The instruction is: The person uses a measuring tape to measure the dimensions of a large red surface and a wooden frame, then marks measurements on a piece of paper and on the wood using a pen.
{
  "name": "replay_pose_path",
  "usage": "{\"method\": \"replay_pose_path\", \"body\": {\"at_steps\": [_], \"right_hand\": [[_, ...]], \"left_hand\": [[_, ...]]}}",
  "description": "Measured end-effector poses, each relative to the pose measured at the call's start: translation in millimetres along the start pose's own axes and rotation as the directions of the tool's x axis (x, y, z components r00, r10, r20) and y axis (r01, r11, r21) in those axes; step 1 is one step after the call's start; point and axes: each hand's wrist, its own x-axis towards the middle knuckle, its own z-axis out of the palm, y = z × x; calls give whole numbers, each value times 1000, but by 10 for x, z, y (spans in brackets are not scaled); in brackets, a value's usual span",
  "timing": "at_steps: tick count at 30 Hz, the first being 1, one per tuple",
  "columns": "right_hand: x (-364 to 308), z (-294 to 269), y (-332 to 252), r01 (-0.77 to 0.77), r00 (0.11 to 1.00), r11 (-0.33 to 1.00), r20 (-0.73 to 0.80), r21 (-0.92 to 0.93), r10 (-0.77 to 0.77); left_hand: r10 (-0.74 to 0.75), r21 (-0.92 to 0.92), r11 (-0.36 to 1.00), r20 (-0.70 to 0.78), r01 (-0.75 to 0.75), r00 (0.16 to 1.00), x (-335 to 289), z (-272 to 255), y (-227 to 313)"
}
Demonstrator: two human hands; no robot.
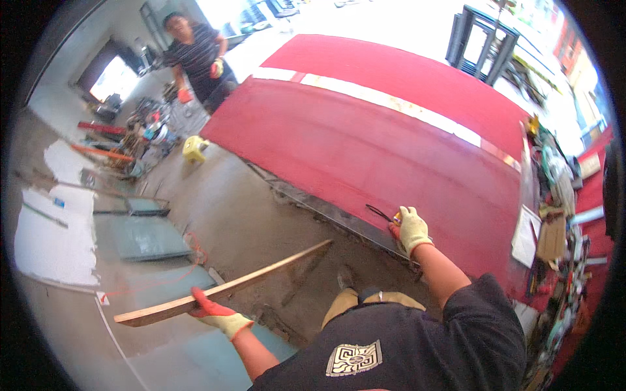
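Note:
My left hand (220, 314), in a cream glove with a red palm, grips a long, narrow wooden board (261, 268) near its lower left end. The board slants up to the right, over the floor, its far end short of the red table. My right hand (412, 230), gloved alike, is at the near edge of the large red-topped table (365, 156). Its fingers are closed around a small yellow tape measure (396, 220), mostly hidden by the glove. A black strap loop (377, 211) hangs out from it over the red surface.
Beyond the table's far left corner stands another person (195, 55) in work gloves. A yellow object (194, 149) sits by that corner. Glass panes (147, 238) lie at left. Papers (523, 236) and tools line the table's right end; dark frames (482, 42) stand behind.

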Motion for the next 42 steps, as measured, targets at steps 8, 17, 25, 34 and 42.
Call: {"method": "replay_pose_path", "body": {"at_steps": [8, 17, 25, 34, 42], "right_hand": [[-970, -305, 1699, -115, 985, 993, -126, 41, 119], [-2120, -638, 2909, -344, 882, 920, -273, 186, 385], [-2433, -913, 3999, -649, 601, 694, -351, 311, 718], [-2349, -523, 4460, -502, 622, 786, -481, 361, 618], [-1853, -304, 3729, -434, 786, 866, -365, 249, 499]], "left_hand": [[137, 114, 982, 105, -148, 985, -976, 170, 1032], [265, 518, 793, 180, -321, 947, -861, -113, 485], [109, 630, 742, 225, -230, 968, -1269, -524, -341], [-145, 281, 960, 486, 3, 862, -1760, -530, -321], [59, 146, 984, 278, -103, 959, -1558, -702, -288]]}}
